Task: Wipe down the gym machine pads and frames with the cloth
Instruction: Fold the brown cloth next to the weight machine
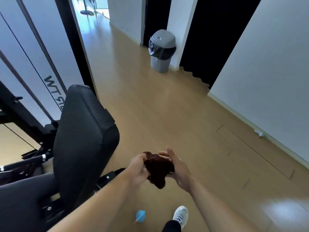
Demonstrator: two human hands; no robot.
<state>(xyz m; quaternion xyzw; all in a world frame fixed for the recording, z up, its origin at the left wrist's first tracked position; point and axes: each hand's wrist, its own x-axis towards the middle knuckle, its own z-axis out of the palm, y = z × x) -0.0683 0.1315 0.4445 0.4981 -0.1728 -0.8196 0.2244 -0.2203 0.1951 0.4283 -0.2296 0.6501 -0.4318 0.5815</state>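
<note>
Both forearms reach forward just right of the black back pad [83, 134], where the left hand [138, 169] pinches the bunched dark-red cloth [158, 168] while the right hand [179, 168] cups it with loosely curled fingers above the floor [167, 114].

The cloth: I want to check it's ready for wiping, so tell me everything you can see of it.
The cloth is dark maroon, soft-looking and bunched into a crumpled wad, not spread flat. It is held in the air above the wooden floor, right of the black back pad. The left hand grips one side; the right hand cups the other with loosely curled fingers.
</note>
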